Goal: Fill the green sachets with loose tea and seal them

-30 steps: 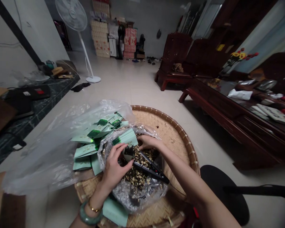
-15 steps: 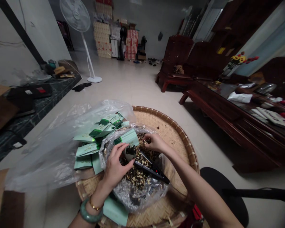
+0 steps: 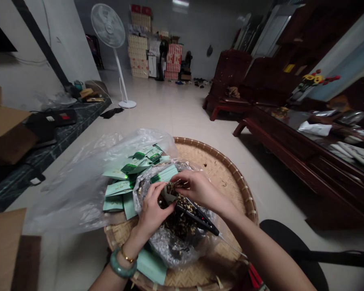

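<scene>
My left hand (image 3: 150, 208) holds a small pale pouch (image 3: 169, 197) upright by its sides, mouth open. At that mouth is my right hand (image 3: 197, 188), fingers pinched on dark dried leaf mix. Below both lies a clear plastic bag (image 3: 166, 246) of dried leaves and pale bits (image 3: 182, 228). A black flat iron (image 3: 198, 220) with a red light rests across the mix, its cord leading right. Pale green packets (image 3: 118, 188) lie in a pile left of the bag, and a neat stack of green packets (image 3: 164, 173) stands just behind the pouch.
Everything sits on a round woven bamboo tray (image 3: 227, 155). A large clear plastic sheet (image 3: 75, 198) spreads over its left side. Cardboard boxes (image 3: 6, 121) stand left, a white fan (image 3: 121, 76) behind, a dark wooden table (image 3: 276, 145) right. A black round base (image 3: 291, 246) is near my right arm.
My right hand has moved left and up from the loose mix to the pouch's mouth. My left hand still holds the pouch. The view has shifted slightly.
</scene>
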`<state>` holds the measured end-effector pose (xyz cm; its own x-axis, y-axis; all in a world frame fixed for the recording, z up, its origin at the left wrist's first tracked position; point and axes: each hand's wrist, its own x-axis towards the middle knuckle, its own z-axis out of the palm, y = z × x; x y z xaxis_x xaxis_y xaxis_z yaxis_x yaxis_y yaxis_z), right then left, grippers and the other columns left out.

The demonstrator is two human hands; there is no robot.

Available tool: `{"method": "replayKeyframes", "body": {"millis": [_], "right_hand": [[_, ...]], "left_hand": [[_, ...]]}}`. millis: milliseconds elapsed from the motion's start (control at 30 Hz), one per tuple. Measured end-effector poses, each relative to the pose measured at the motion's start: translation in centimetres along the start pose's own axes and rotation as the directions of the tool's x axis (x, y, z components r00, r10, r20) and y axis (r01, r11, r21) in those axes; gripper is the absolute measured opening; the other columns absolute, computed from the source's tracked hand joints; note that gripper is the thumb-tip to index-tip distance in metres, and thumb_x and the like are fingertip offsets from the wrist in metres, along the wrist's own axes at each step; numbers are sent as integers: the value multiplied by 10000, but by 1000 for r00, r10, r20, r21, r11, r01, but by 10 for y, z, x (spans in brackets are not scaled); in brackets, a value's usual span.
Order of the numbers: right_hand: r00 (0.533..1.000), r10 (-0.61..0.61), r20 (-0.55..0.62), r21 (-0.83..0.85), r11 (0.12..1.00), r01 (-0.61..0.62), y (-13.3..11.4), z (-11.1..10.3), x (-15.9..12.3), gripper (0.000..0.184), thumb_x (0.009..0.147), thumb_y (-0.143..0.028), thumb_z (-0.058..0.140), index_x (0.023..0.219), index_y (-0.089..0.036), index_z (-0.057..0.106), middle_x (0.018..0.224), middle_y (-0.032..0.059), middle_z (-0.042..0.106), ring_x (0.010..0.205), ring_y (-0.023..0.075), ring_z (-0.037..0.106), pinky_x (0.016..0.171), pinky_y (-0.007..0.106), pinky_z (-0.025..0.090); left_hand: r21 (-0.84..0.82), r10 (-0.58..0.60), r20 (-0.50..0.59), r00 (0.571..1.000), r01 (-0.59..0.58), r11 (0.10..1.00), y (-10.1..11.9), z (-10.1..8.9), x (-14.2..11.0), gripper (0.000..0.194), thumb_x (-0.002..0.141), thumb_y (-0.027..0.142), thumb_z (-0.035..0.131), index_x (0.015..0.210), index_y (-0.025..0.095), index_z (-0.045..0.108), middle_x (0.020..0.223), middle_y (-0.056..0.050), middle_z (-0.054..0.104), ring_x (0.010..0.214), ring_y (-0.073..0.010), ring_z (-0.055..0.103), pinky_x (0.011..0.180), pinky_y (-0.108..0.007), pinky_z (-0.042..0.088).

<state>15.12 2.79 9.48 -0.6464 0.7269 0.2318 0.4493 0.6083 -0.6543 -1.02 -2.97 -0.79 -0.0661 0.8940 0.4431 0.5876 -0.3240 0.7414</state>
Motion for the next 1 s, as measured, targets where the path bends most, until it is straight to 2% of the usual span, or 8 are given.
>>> {"method": "replayKeyframes", "body": {"millis": [167, 267, 400, 467, 567, 667, 833, 1000], "right_hand": [[1000, 15, -11, 52, 999, -15, 3, 3, -1, 246, 755, -76, 620, 944, -215, 696, 886, 7, 718, 805, 149, 650, 739, 282, 493], [995, 80, -64, 104, 992, -73, 14, -1, -3, 227, 786, -102, 596, 958, -215, 691, 924, 28, 717, 834, 165, 658, 759, 306, 511], [985, 149, -91, 4, 989, -149, 28, -11, -11, 238, 785, -125, 622, 999, -211, 681, 1009, 63, 707, 941, 214, 643, 840, 367, 498], [983, 159, -86, -5, 987, -160, 26, -10, -16, 193, 819, -195, 628, 1005, -208, 678, 1018, 72, 703, 936, 217, 641, 821, 358, 500], [990, 135, -31, 71, 989, -132, 16, 1, -20, 190, 857, -265, 612, 1031, -211, 669, 1008, 63, 704, 881, 188, 649, 746, 302, 506], [999, 50, 21, 53, 997, -51, 7, 14, -21, 183, 812, -158, 647, 988, -200, 676, 944, 45, 709, 865, 174, 647, 762, 285, 493], [1000, -8, -5, 22, 1000, 8, 10, 19, -21, 168, 794, -63, 604, 866, -192, 684, 815, 22, 692, 760, 150, 639, 706, 256, 482], [1000, -22, 3, 41, 999, 21, 18, 14, -19, 148, 786, -58, 606, 819, -182, 678, 779, 18, 676, 727, 138, 621, 680, 244, 467]], "left_hand": [[-15, 0, 9, 1000, 0, 1000, 0, 0, 0, 425, 736, 192, 680, 1140, 201, 551, 1152, -86, 562, 1090, -251, 576, 944, -430, 488], [-7, 1, 8, 1000, -1, 1000, -1, -1, 0, 416, 742, 187, 676, 1138, 202, 549, 1149, -84, 557, 1095, -249, 568, 968, -446, 471], [-10, 24, -3, 1000, -24, 1000, -1, -3, -1, 435, 753, 190, 671, 1166, 213, 536, 1153, -80, 554, 1091, -248, 566, 961, -454, 475], [-22, 35, 6, 999, -34, 999, 0, -2, -2, 444, 760, 188, 664, 1182, 219, 528, 1161, -82, 552, 1098, -249, 563, 949, -444, 485], [-11, 49, 16, 999, -49, 999, 2, 0, -3, 495, 768, 200, 663, 1236, 233, 505, 1173, -84, 552, 1114, -253, 556, 949, -430, 485], [46, 94, 17, 995, -95, 994, 2, 1, -4, 540, 756, 207, 682, 1263, 231, 497, 1169, -89, 576, 1108, -265, 551, 965, -444, 461], [55, 78, 123, 989, -85, 995, -1, -8, -5, 588, 709, 226, 737, 1258, 233, 527, 1047, -70, 648, 987, -259, 572, 862, -425, 493], [-86, 25, 255, 967, -4, 996, -6, -17, -1, 358, 755, 212, 700, 1106, 252, 640, 980, -46, 686, 923, -222, 614, 796, -362, 503]]}}
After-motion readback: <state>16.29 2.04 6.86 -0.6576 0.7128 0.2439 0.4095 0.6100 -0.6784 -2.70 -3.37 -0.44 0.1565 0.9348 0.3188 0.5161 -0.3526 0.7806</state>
